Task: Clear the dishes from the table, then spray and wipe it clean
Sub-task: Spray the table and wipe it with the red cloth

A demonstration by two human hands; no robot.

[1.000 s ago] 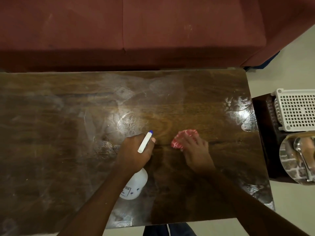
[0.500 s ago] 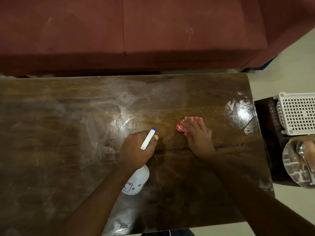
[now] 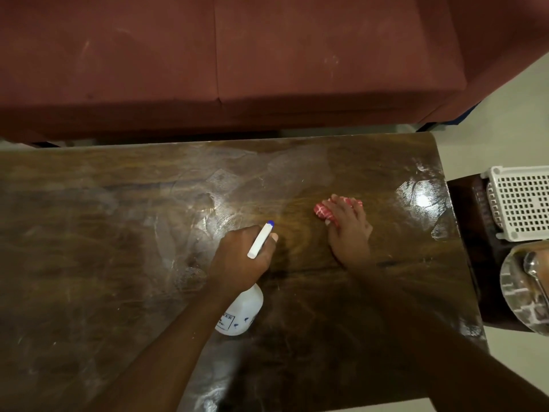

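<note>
A dark wooden table (image 3: 89, 263) fills the view, streaked with wet smears and glare. My left hand (image 3: 240, 260) grips the neck of a white spray bottle (image 3: 242, 313), its blue-tipped nozzle pointing up and away from me. To the right, my right hand (image 3: 349, 230) presses a red and white cloth (image 3: 322, 211) flat on the table top, fingers stretched over it. No dishes stand on the table.
A red sofa (image 3: 237, 60) runs along the far side of the table. On a dark side stand (image 3: 469, 221) at the right sit a white perforated basket (image 3: 523, 200) and a glass plate (image 3: 514, 295) with a metal spoon (image 3: 534, 272).
My right hand has slid the cloth away from me and to the right across the table. My left hand with the bottle has stayed nearly in place.
</note>
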